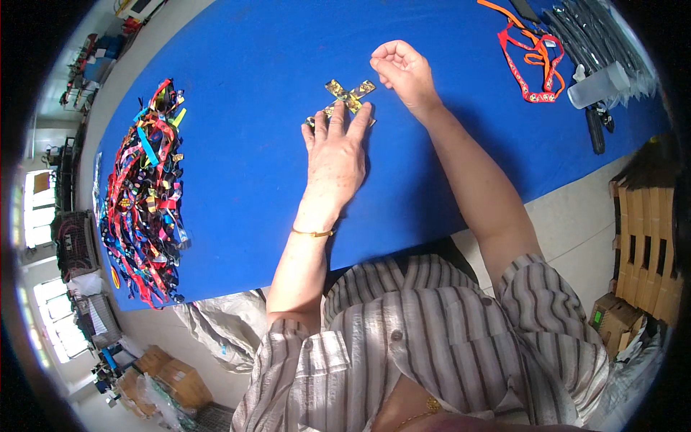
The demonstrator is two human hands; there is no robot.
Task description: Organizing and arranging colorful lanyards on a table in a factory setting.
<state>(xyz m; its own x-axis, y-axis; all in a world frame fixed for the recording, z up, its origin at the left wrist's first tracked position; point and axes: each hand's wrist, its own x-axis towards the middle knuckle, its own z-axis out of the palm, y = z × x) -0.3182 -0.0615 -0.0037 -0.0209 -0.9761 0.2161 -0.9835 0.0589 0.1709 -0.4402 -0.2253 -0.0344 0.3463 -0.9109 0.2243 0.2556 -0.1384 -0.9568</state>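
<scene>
Two short yellow-and-black patterned fabric strips (350,98) lie crossed in an X on the blue-covered table (252,180). Over their lower part my left hand (335,158) rests flat with its fingers spread, hiding some of the pattern. My right hand (407,78) is a little farther off, just right of the strips and apart from them. Its thumb and fingers are pinched together; whatever is between them, if anything, is too small to make out.
A heap of colourful straps (147,194) covers the table's left side. At the far right lie red and orange straps (536,72), dark plastic-wrapped pieces (601,36), a translucent cylinder (598,86) and a black-handled object (595,129). Cardboard (648,252) stands beyond the table's right edge.
</scene>
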